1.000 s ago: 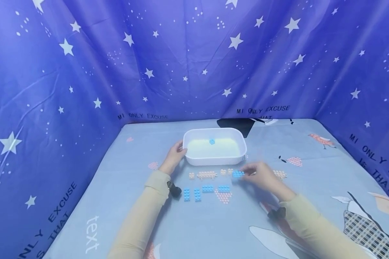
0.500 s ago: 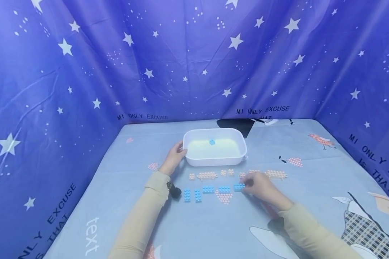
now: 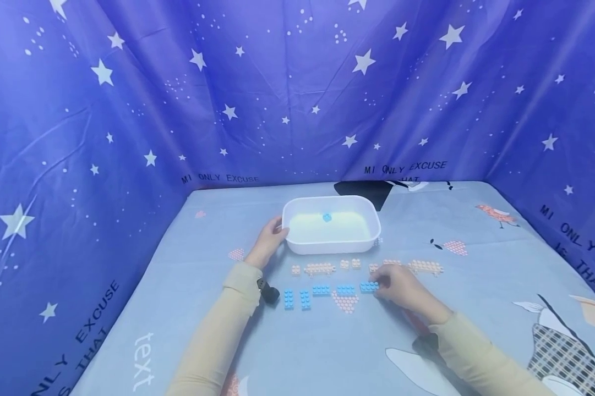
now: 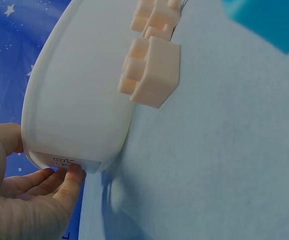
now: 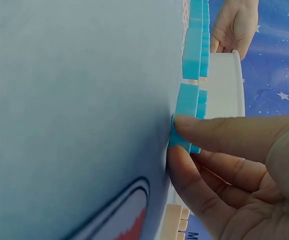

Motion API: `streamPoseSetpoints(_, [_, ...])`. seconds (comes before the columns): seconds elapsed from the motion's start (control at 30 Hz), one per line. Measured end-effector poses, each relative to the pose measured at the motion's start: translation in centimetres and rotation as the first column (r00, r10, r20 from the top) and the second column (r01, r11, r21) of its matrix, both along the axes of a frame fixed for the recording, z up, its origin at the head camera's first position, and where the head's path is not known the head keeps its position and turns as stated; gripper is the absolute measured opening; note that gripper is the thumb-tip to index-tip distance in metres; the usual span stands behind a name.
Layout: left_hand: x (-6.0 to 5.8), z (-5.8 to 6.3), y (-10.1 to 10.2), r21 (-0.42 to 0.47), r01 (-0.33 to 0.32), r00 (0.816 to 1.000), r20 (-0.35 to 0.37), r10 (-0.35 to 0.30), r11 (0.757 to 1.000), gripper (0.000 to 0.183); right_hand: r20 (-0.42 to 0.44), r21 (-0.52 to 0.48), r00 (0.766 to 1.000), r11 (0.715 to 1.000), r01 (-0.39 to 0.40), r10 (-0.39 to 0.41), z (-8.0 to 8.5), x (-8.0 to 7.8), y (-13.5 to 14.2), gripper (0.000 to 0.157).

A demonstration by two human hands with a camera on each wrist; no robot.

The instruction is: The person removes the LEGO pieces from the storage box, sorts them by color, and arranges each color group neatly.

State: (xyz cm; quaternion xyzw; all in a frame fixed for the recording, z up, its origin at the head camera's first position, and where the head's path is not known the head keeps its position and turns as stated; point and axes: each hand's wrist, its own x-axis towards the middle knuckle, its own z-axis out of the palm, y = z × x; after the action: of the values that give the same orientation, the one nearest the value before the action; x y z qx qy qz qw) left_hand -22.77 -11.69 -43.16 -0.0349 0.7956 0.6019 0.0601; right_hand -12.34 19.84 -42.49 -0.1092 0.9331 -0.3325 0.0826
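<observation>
My left hand (image 3: 268, 242) holds the left end of a white plastic tub (image 3: 332, 247). In the left wrist view its thumb lies at the rim and its fingers (image 4: 70, 187) touch the outer wall by a label. One small blue block (image 3: 327, 217) lies inside the tub. My right hand (image 3: 401, 286) pinches the right end of a blue building brick (image 3: 369, 287) between thumb and fingers, as the right wrist view shows. That brick sits on the cloth at the right end of a row of blue bricks (image 3: 321, 290), with a small gap to its neighbour.
Behind the blue row, several peach bricks (image 3: 320, 268) lie in a line before the tub. More peach bricks (image 3: 426, 267) extend to the right, partly hidden by my right hand. A patterned grey-blue cloth (image 3: 327, 352) covers the table; a starry blue curtain (image 3: 277, 82) surrounds it.
My right hand has brought the blue brick toward me, from among the peach bricks to the right end of the blue row. My left hand has stayed at the tub.
</observation>
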Motion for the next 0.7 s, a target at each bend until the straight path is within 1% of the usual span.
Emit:
streamPoseSetpoints(0.17, [-0.1,-0.1,0.0,0.004,0.003,1.0,-0.002,-0.003,1.0,0.058,-0.002,-0.031,1.0,0.999,-0.016,0.016,0.0,-0.3,0.2,0.033])
streamPoseSetpoints(0.3, [-0.1,-0.2,0.1,0.002,0.012,1.0,0.002,-0.012,1.0,0.058,0.001,-0.059,1.0,0.998,0.011,-0.011,0.6,-0.5,0.8,0.031])
streamPoseSetpoints(0.37, [-0.1,-0.1,0.1,-0.003,0.013,1.0,0.002,-0.013,1.0,0.058,-0.013,-0.06,1.0,0.998,0.022,-0.023,1.0,-0.6,1.0,0.03])
streamPoseSetpoints(0.5, [0.0,0.0,0.0,-0.003,0.007,1.0,0.002,-0.007,1.0,0.058,-0.063,-0.068,0.998,0.998,-0.003,-0.001,1.9,-0.7,1.2,0.035])
streamPoseSetpoints(0.6, [0.0,0.0,0.0,0.0,0.004,1.0,0.006,-0.004,1.0,0.058,-0.09,-0.086,0.996,0.996,-0.03,0.022,2.3,-0.7,1.2,0.04])
streamPoseSetpoints(0.7, [-0.1,-0.2,0.0,-0.001,0.004,1.0,0.01,-0.004,1.0,0.058,-0.103,-0.093,0.994,0.995,-0.028,0.018,2.3,-0.8,1.3,0.041])
